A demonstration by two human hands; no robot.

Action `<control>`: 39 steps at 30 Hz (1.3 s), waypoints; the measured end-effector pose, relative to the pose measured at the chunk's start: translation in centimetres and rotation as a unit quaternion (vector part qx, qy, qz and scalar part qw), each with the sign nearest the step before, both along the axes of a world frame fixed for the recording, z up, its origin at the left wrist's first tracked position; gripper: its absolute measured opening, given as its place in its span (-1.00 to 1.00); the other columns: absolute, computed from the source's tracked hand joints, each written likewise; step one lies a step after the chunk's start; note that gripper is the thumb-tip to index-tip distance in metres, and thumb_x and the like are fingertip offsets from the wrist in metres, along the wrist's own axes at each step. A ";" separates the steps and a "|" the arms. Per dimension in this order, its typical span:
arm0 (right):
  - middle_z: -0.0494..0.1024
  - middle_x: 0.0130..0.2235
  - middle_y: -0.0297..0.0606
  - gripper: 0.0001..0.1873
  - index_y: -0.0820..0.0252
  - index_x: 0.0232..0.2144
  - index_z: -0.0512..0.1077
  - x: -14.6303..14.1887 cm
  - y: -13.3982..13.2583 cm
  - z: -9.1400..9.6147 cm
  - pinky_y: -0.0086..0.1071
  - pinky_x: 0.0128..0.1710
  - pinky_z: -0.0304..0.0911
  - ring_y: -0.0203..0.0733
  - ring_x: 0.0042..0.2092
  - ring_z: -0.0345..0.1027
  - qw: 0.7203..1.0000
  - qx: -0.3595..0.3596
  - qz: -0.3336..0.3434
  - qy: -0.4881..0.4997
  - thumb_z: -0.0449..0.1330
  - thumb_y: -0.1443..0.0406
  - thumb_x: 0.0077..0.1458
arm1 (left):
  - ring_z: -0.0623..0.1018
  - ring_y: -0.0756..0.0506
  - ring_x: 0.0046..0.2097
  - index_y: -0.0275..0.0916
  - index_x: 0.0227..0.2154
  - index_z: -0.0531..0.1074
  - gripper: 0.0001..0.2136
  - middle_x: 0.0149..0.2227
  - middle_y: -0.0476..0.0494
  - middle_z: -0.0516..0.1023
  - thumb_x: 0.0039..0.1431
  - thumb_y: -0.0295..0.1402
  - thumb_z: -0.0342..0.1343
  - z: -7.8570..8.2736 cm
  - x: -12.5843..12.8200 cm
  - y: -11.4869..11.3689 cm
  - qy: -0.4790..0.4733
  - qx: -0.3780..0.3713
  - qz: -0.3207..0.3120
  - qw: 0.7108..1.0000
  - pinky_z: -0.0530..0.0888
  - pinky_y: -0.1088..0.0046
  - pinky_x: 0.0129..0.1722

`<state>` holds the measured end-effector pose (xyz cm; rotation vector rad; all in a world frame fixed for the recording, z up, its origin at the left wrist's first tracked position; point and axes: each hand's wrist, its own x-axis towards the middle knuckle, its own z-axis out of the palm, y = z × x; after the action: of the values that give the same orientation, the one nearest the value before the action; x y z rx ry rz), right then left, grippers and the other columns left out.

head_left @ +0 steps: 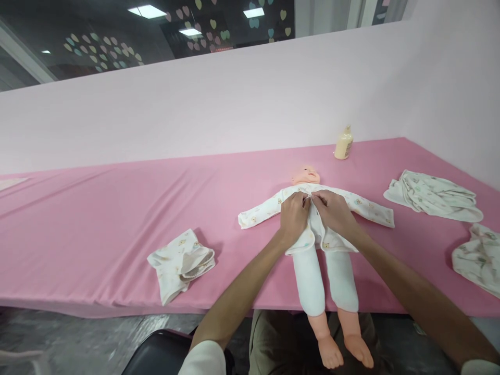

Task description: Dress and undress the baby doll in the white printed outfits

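Note:
A baby doll (305, 174) lies on its back on the pink table (117, 208), head away from me, feet hanging over the near edge. It wears a white printed top (367, 205) with sleeves spread and white leggings (308, 271). My left hand (294, 216) and my right hand (331, 211) meet on the doll's chest. Both pinch the front edges of the top near the neckline, fingers closed on the cloth.
A folded small white garment (180, 263) lies left of the doll. Two crumpled white cloths (433, 197) (478, 258) lie at the right. A cream bottle (344, 143) stands by the pale pink back wall. A dark chair seat (160, 354) sits below the table edge.

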<state>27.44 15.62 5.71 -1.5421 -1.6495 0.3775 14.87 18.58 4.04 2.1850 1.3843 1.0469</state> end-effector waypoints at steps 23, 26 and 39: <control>0.61 -0.24 -0.23 -0.78 0.15 -0.42 0.48 -0.6 0.3 -1.7 -0.20 -0.04 0.31 -0.13 -0.15 0.47 0.998 0.055 -0.015 0.030 0.04 0.33 0.13 | 0.29 0.03 -0.43 -0.25 -0.59 0.26 -0.80 -0.53 0.03 0.35 0.14 -0.45 -0.06 1.0 -0.7 0.6 -0.101 -0.112 -0.067 0.986 0.20 0.48 -0.39; 0.62 -0.15 -0.21 -0.78 0.15 -0.39 0.51 -0.6 0.4 -1.9 -0.19 0.02 0.31 -0.12 -0.08 0.48 0.997 0.071 -0.005 0.016 0.05 0.36 0.11 | 0.27 0.04 -0.47 -0.25 -0.59 0.26 -0.77 -0.56 0.04 0.31 0.17 -0.36 -0.07 1.5 -1.1 0.9 -0.134 -0.169 -0.082 0.973 0.20 0.50 -0.44; 0.59 -0.20 -0.17 -0.76 0.20 -0.20 0.48 -0.3 0.8 -2.6 -0.17 -0.08 0.34 -0.12 -0.20 0.47 0.995 0.082 -0.034 0.036 0.09 0.28 0.10 | 0.32 0.03 -0.40 -0.25 -0.56 0.21 -0.76 -0.48 -0.01 0.35 0.24 -0.39 -0.11 1.2 -0.9 1.5 -0.101 -0.142 -0.072 0.982 0.23 0.48 -0.37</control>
<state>27.10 16.44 3.11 -1.4409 -1.5299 0.2513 14.02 20.08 5.21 1.8853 1.1846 0.9255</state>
